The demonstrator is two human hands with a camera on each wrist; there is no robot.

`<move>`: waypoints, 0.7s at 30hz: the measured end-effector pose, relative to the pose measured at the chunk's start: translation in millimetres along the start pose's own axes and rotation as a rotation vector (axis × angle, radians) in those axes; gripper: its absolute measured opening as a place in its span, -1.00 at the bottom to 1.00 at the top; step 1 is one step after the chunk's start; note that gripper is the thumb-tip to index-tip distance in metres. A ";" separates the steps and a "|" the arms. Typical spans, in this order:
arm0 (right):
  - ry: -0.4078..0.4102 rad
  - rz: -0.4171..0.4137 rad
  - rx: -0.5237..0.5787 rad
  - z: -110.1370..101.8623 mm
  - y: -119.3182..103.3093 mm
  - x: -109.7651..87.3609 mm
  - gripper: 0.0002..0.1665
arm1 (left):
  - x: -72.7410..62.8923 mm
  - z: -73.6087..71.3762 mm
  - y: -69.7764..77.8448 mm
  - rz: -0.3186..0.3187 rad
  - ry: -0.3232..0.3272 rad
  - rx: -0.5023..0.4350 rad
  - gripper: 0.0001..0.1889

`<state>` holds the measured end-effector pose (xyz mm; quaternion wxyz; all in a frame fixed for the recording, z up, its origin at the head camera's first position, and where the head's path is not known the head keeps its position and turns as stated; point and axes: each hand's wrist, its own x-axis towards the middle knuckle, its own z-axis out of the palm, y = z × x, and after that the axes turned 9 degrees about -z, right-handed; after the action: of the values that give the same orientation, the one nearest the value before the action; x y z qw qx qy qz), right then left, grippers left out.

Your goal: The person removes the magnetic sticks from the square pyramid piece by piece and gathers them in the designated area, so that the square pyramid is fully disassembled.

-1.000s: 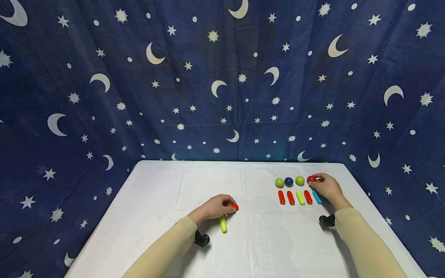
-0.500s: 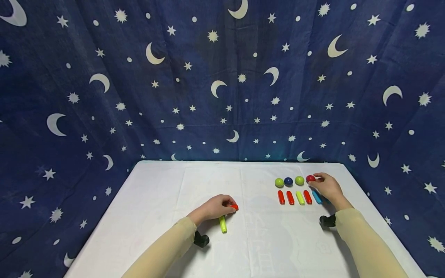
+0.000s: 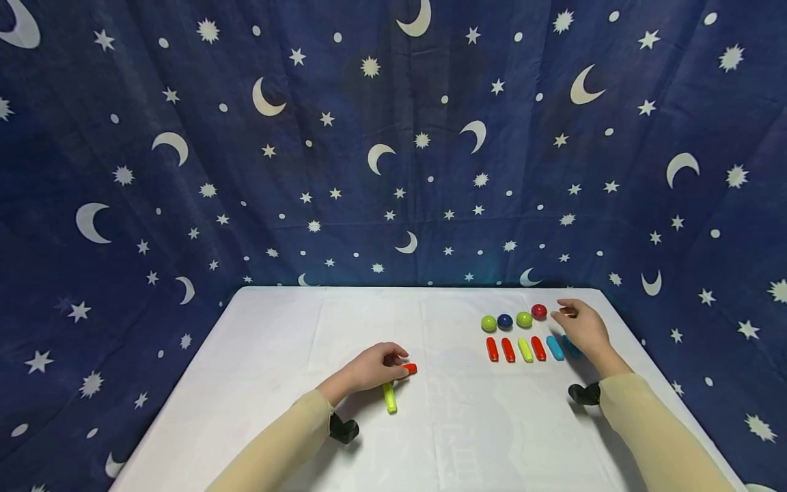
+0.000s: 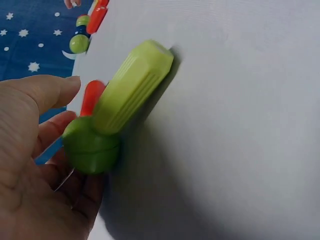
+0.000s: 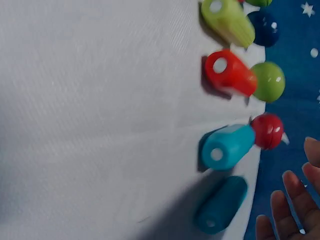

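My left hand (image 3: 375, 365) is around a green ball (image 4: 91, 147), its thumb apart from the ball and its fingers behind it; whether they touch cannot be told. A yellow-green ridged stick (image 4: 134, 85) lies against that ball, and a red stick (image 3: 410, 369) shows beyond the fingertips. In the head view the ball is hidden by the hand. My right hand (image 3: 584, 329), fingers loosely spread and holding nothing, hovers just right of a red ball (image 3: 539, 311). Below it lie two blue sticks, one (image 3: 555, 348) beside the other (image 3: 572, 346), partly shaded.
Left of the red ball stand a green ball (image 3: 524, 319), a dark blue ball (image 3: 505, 322) and another green ball (image 3: 488, 323). A row of red and yellow sticks (image 3: 525, 350) lies in front. A starry blue curtain (image 3: 344, 171) borders the white table (image 3: 277, 342).
My right hand has let go of the red ball and drawn back to the right. The left hand's fingers have loosened slightly, showing more of the red stick. The head view has shifted slightly.
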<state>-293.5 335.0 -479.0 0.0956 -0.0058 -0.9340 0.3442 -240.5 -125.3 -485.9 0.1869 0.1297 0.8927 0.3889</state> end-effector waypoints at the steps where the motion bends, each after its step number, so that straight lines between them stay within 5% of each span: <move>1: 0.008 -0.002 0.004 -0.4 -2.9 -0.7 -0.38 | -2.0 -2.5 -0.8 0.004 0.007 0.009 -0.65; 5: 0.047 -0.028 0.049 0.7 -22.9 -5.5 -0.42 | -11.1 -13.6 -5.2 0.002 0.045 0.042 -0.59; 11: 0.048 -0.151 0.106 12.9 -60.1 -14.0 -0.48 | -25.3 -23.7 -12.0 -0.109 0.058 0.071 -0.54; 15: -0.026 -0.259 0.152 30.1 -84.0 -20.6 -0.53 | -30.2 -21.1 -12.4 -0.169 0.038 0.078 -0.55; 21: -0.209 -0.429 0.203 72.5 -116.8 -39.1 -0.59 | -23.1 -10.9 -6.8 -0.136 0.055 0.107 -0.68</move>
<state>-262.0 196.3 -464.6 0.0694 0.2376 -0.8794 0.4067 -225.1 -145.5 -478.7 0.1813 0.0679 0.9237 0.3307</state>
